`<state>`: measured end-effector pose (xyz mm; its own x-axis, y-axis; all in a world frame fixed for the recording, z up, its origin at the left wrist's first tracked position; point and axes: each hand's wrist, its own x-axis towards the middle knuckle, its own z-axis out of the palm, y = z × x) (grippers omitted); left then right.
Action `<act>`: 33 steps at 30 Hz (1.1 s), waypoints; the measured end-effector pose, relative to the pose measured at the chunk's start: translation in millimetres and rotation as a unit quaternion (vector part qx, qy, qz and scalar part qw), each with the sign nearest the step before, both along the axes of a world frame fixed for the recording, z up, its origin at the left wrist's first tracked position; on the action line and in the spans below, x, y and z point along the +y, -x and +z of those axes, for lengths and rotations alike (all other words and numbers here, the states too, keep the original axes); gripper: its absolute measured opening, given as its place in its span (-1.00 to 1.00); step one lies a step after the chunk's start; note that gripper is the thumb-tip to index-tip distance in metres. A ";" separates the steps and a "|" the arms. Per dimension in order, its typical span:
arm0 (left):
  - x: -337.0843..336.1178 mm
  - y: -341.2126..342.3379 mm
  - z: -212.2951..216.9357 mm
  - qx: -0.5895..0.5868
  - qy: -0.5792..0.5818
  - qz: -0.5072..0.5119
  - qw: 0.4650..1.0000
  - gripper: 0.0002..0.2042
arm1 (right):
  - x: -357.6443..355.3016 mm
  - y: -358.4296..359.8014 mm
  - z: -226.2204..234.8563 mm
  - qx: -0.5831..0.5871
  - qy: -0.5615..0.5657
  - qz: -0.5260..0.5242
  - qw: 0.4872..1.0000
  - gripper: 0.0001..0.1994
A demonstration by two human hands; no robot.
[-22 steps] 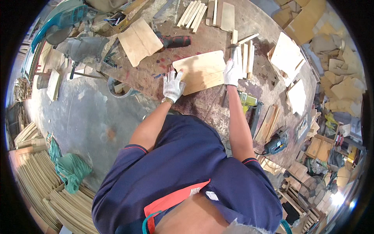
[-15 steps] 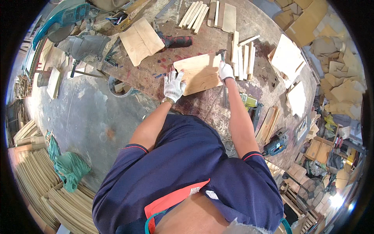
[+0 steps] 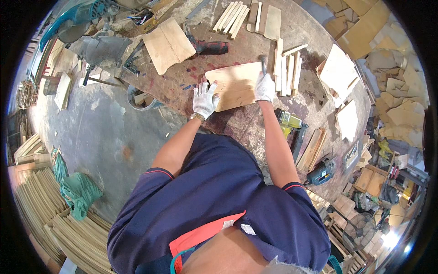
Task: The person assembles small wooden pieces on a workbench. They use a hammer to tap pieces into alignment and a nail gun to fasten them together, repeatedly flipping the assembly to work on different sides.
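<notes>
A pale wooden panel [image 3: 236, 84] lies on the worktable in front of me. My left hand [image 3: 205, 99], in a white glove with bare fingertips, rests on the panel's left edge with its fingers spread. At the right end of the panel my gloved right hand [image 3: 264, 88] is closed round a hammer [image 3: 263, 61]. The hammer's head shows just beyond my fingers, slightly smeared by motion; its handle is hidden by my hand. Whether the hammer touches the panel I cannot tell.
Another wooden panel [image 3: 168, 44] and a red-black power tool [image 3: 212, 48] lie beyond my left hand. Wooden strips [image 3: 289, 71] sit right of the hammer. A yellow-green nail gun [image 3: 288, 122] and a jigsaw [image 3: 321, 171] lie nearer right. A mitre saw [image 3: 84, 23] stands far left.
My right hand and the hammer have shifted slightly, and the handle's lower end no longer shows below the hand. My left hand stays on the panel. The whole view has shifted slightly.
</notes>
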<state>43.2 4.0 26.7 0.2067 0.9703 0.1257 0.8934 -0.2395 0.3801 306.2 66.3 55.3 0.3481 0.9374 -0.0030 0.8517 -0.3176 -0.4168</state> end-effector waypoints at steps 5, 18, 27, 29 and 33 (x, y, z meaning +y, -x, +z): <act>2.1 0.5 2.0 0.005 0.013 -0.001 1.000 -0.35 | 15.4 -2.3 19.3 -0.022 0.073 0.045 0.996 -0.64; -1.0 1.5 2.3 -0.016 0.012 0.005 1.000 -0.32 | -6.5 28.8 8.4 0.056 -0.083 -0.016 0.995 -0.48; -0.1 2.9 -0.1 -0.019 0.015 -0.002 1.000 -0.35 | -10.2 50.2 38.1 0.033 -0.062 0.027 0.997 -0.66; -0.6 3.9 -1.1 -0.027 0.043 -0.005 0.999 -0.32 | -10.8 48.3 33.3 0.078 -0.105 -0.038 0.991 -0.67; 0.4 2.2 0.5 -0.019 -0.050 0.008 0.999 -0.41 | -9.3 48.6 7.3 -0.052 -0.073 0.129 0.988 -0.67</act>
